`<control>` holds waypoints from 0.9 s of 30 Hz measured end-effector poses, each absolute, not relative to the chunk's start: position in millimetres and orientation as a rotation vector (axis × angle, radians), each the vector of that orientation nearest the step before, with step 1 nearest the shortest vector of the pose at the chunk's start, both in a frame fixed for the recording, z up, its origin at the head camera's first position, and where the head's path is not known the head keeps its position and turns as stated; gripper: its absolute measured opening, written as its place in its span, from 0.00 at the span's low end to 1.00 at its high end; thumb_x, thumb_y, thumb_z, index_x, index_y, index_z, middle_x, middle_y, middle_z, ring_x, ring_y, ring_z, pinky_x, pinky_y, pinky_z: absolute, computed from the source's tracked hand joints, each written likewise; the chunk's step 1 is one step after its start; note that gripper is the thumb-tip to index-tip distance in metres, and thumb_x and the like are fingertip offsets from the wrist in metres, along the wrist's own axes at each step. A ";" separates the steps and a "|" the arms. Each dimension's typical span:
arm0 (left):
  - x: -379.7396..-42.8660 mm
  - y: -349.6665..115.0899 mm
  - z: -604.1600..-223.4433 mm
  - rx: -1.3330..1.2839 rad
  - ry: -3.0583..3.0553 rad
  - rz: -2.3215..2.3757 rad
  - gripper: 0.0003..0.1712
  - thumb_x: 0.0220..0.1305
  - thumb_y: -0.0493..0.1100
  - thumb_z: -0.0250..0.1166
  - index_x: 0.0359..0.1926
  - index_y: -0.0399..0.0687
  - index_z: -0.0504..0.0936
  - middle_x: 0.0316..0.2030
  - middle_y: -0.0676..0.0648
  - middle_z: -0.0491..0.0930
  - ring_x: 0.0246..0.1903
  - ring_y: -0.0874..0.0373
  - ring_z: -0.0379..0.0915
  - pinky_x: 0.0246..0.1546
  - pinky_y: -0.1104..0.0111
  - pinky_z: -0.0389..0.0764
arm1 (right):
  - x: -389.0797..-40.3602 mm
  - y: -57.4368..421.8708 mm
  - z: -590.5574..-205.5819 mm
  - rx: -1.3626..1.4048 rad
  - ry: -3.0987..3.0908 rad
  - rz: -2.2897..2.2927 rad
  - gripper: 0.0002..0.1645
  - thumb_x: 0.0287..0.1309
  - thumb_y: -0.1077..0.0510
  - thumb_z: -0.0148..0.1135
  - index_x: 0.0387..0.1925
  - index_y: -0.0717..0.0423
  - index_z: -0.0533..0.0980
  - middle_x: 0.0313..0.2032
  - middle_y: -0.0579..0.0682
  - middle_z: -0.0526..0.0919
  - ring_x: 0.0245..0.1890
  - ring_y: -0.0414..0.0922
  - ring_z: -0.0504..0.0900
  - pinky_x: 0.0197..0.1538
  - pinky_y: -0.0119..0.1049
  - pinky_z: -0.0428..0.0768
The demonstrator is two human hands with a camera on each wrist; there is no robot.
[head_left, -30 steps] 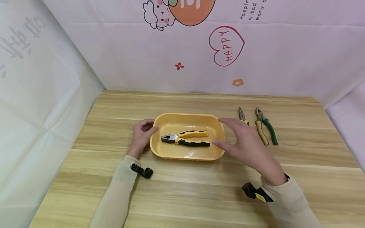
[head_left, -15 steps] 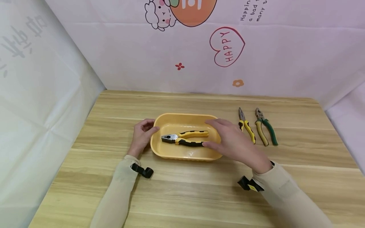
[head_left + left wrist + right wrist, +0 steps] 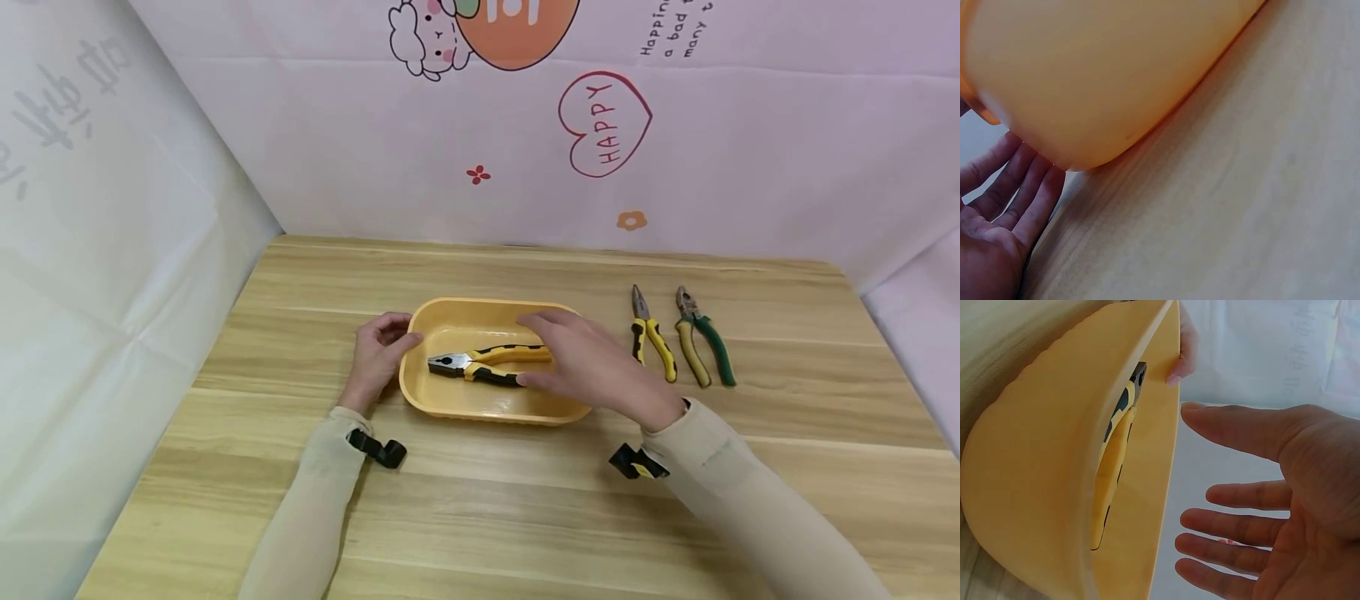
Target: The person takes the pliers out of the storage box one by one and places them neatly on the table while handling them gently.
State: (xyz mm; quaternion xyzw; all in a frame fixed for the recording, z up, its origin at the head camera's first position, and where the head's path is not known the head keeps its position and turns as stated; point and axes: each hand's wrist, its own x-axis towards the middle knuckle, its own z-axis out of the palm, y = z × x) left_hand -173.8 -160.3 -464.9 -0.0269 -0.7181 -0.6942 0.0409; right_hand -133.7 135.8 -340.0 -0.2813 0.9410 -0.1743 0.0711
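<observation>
A yellow plastic bin (image 3: 427, 400) with rounded corners sits on the table. Inside it lies a pair of combination pliers (image 3: 491, 353) with yellow-and-black handles, head toward the left. My left hand (image 3: 377, 354) holds the bin's left end, thumb over the rim; in the left wrist view its fingers (image 3: 1035, 194) lie against the outer wall. Above the bin's right end hovers my right hand (image 3: 592, 362), covering the handle ends in the head view. The right wrist view shows this right hand (image 3: 1297, 506) with fingers extended and spread, nothing between them.
To the right of the bin lie yellow-and-black long-nose pliers (image 3: 660, 354) and, beside them, a worn pair of pliers (image 3: 693, 333) with one tan and one green handle. A printed white cloth (image 3: 360, 158) hangs behind the wooden table (image 3: 480, 517).
My right hand has moved left from the bin's right rim to over the pliers' handles, uncovering the long-nose pliers. The left hand keeps its place on the bin.
</observation>
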 end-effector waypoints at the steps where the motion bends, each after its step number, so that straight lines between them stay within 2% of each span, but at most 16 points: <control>1: -173.8 -160.2 -464.9 -0.082 -2.198 -2.128 0.17 0.60 0.29 0.68 0.50 0.25 0.81 0.47 0.32 0.80 0.40 0.57 0.79 0.42 0.73 0.82 | -134.8 134.5 -339.9 -0.849 2.822 -0.520 0.46 0.57 0.46 0.76 0.70 0.61 0.69 0.66 0.61 0.74 0.65 0.59 0.73 0.63 0.56 0.74; 7: -173.7 -159.5 -465.1 -0.079 -2.193 -2.140 0.16 0.60 0.28 0.68 0.49 0.25 0.81 0.46 0.32 0.80 0.39 0.57 0.79 0.41 0.73 0.82 | -141.8 129.3 -342.6 -0.861 2.782 -0.489 0.45 0.58 0.45 0.74 0.71 0.61 0.68 0.66 0.60 0.74 0.66 0.58 0.72 0.67 0.54 0.71; 20: -174.1 -160.5 -465.3 -0.075 -2.208 -2.124 0.16 0.60 0.28 0.68 0.49 0.25 0.81 0.46 0.32 0.80 0.38 0.57 0.79 0.41 0.73 0.82 | -153.0 116.8 -350.1 -0.943 2.751 -0.406 0.44 0.58 0.47 0.75 0.69 0.62 0.69 0.64 0.61 0.75 0.62 0.57 0.76 0.64 0.53 0.74; 27: -174.7 -160.3 -465.3 -0.066 -2.206 -2.135 0.16 0.59 0.29 0.68 0.49 0.25 0.81 0.45 0.33 0.80 0.39 0.57 0.79 0.41 0.73 0.82 | -157.0 110.6 -353.5 -0.928 2.711 -0.368 0.47 0.56 0.47 0.76 0.71 0.63 0.67 0.67 0.63 0.72 0.65 0.59 0.73 0.66 0.53 0.72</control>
